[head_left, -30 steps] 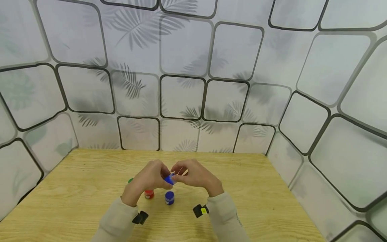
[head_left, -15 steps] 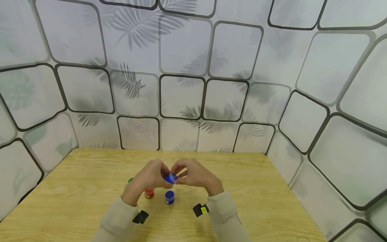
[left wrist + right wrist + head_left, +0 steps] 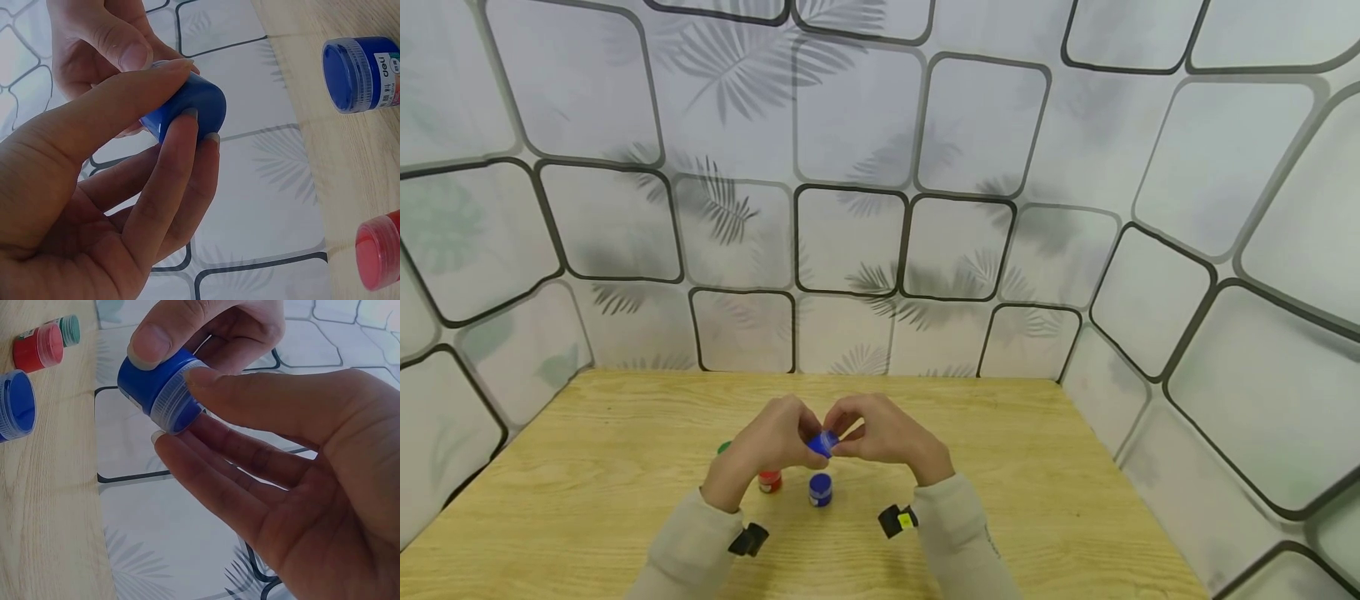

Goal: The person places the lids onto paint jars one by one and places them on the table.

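Note:
Above the wooden table, both hands hold a small blue paint jar [image 3: 153, 378], tilted on its side, with a clear ribbed lid [image 3: 177, 400]. My left hand [image 3: 778, 435] pinches the jar's body; in the left wrist view its thumb lies along one side and its fingertips press the other. The right hand [image 3: 883, 432] is at the lid end, with the thumb on the lid's rim and fingertips at its far edge. Below them stands a darker blue paint jar [image 3: 821, 490]. A red paint jar [image 3: 770, 481] is just left of it, partly behind the left hand.
A green paint jar [image 3: 70, 330] sits beyond the red one, mostly hidden by the left wrist in the head view. The wooden table [image 3: 1037, 500] runs back to a patterned wall covering [image 3: 850, 250]. Black wrist-worn devices [image 3: 748, 540] sit on both sleeves.
The right hand's fingers have shifted slightly around the lid, and more of the lid shows than a second ago. Both arms stay in place, and the jars on the table have not moved.

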A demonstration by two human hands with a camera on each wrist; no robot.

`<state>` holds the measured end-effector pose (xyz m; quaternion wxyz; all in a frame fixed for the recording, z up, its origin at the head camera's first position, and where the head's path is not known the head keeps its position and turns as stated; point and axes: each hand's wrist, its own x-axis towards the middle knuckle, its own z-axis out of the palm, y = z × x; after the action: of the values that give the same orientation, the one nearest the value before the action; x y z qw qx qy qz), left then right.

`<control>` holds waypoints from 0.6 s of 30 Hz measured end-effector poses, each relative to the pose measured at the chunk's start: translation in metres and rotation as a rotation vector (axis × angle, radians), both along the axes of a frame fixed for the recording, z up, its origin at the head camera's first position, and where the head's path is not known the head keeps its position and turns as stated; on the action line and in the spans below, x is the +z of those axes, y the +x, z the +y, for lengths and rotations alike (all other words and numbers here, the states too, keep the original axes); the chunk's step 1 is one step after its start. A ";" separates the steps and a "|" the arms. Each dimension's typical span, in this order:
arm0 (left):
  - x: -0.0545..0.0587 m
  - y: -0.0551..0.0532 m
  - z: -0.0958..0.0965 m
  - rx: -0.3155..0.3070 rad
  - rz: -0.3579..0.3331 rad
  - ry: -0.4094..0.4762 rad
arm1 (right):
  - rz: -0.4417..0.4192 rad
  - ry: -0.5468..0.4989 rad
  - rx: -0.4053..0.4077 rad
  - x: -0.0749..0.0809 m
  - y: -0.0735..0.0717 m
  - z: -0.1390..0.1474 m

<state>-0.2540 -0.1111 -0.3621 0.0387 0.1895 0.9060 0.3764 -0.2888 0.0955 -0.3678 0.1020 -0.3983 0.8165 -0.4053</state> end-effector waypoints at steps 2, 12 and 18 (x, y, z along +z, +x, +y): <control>0.000 0.000 0.000 -0.001 0.002 0.000 | 0.001 0.000 0.000 0.000 0.000 0.000; 0.000 0.000 0.000 0.001 -0.003 0.005 | 0.023 0.012 0.000 0.000 0.000 0.000; -0.001 -0.001 0.000 0.003 0.004 0.002 | 0.062 0.049 -0.029 0.002 0.001 0.000</control>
<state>-0.2549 -0.1106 -0.3630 0.0361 0.1889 0.9060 0.3771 -0.2874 0.0956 -0.3660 0.0803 -0.3960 0.8348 -0.3740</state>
